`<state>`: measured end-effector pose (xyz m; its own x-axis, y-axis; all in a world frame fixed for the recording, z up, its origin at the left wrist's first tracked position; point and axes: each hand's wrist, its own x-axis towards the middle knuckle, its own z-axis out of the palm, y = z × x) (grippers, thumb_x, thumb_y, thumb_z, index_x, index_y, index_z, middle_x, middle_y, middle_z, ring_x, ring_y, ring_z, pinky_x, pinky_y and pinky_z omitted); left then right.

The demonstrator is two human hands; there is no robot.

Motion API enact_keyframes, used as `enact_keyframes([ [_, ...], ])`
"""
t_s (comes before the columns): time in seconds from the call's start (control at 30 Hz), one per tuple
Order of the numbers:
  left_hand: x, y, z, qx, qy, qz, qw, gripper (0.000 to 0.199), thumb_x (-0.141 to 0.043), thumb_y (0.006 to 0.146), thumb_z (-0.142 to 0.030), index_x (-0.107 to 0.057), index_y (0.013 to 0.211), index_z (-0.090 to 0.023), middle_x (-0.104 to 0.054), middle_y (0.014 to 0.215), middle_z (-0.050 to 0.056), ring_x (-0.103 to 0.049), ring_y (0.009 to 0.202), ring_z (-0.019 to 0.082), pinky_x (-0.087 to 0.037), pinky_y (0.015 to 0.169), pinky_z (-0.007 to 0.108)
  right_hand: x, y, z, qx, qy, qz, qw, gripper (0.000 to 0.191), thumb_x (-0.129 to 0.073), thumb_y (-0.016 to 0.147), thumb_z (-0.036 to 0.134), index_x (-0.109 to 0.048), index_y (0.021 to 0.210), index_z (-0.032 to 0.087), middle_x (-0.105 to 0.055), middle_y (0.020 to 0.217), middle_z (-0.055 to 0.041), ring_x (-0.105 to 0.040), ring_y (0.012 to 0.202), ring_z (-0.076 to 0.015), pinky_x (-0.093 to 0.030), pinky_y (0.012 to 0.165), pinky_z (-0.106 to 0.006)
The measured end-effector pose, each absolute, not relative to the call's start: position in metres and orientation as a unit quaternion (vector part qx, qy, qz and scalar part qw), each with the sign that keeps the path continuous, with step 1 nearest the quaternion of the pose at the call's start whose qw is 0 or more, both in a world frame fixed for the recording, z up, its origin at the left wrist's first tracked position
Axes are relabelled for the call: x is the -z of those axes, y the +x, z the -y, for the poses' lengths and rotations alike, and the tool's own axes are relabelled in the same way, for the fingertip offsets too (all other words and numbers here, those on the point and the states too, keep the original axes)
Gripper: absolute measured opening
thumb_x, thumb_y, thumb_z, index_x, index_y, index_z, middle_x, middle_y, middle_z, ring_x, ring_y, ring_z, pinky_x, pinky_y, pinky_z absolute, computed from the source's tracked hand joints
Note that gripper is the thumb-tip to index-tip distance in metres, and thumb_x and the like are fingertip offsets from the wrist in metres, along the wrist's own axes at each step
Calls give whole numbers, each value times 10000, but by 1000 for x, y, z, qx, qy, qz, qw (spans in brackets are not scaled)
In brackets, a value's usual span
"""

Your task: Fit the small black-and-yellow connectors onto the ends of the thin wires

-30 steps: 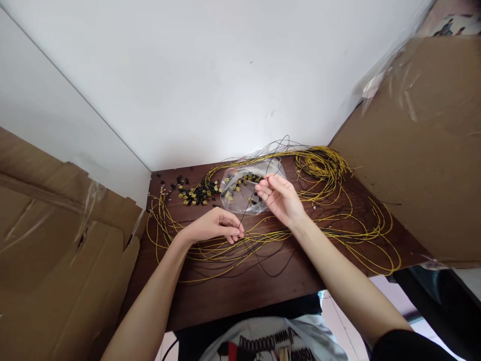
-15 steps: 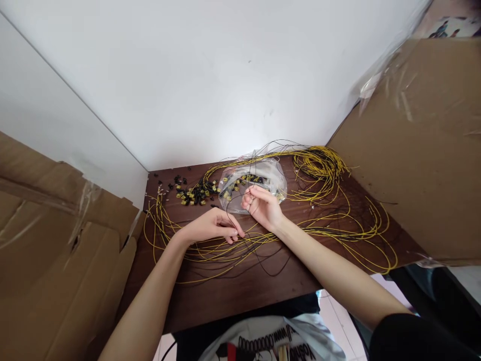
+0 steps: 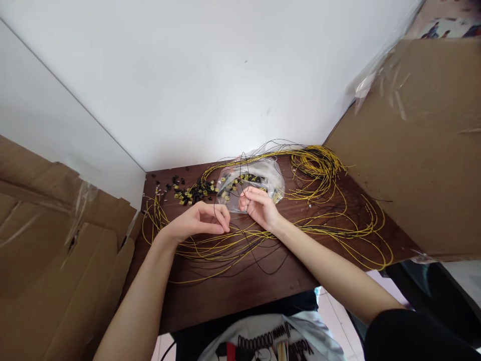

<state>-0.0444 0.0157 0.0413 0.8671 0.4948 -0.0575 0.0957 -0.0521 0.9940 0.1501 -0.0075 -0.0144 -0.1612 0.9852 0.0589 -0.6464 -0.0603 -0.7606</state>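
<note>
A thin black wire [image 3: 256, 258] loops between my two hands above the dark brown table. My left hand [image 3: 206, 219] is closed in a pinch on it, with thumb and fingertips together. Up and to the right, my right hand [image 3: 259, 205] pinches the same wire, its fingers curled in front of a clear plastic bag [image 3: 276, 173]. Black and yellow connectors [image 3: 195, 193] lie in a pile left of the bag, and more show inside it. Beneath my hands, long yellow and black wires [image 3: 323, 230] stretch across the table.
A coiled bundle of yellow and black wires [image 3: 319, 163] lies at the back right. Small black pieces [image 3: 176, 179] are scattered at the back left. Cardboard stands at the left [image 3: 75, 250] and right [image 3: 424, 150], with a white wall [image 3: 225, 75] behind the table.
My left hand has shifted left, away from my right hand, and its fingertips have risen slightly. The wire's loop has moved left with it. My right hand keeps nearly the same place.
</note>
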Motion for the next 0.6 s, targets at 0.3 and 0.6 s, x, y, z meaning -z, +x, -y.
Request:
enact_keyframes([
  [0.3,-43,-58,-17,-404,518,-166,735,87,-713,668,-237,-647,667,-181,-584,586,19,-598,666,180,-497,690,357,18,149,5,-688,-243,334,596,127,-670,689,258,-612,712,148,-549,572,15,-508,534,-88,-429,545,-218],
  [0.6,-34,-49,-30,-539,407,-299,674,176,-721,663,-216,-636,807,-161,-611,659,-20,-535,499,54,-452,459,160,16,145,11,-630,-312,493,513,221,-681,695,339,-639,792,145,-595,583,14,-533,527,-86,-433,552,-216],
])
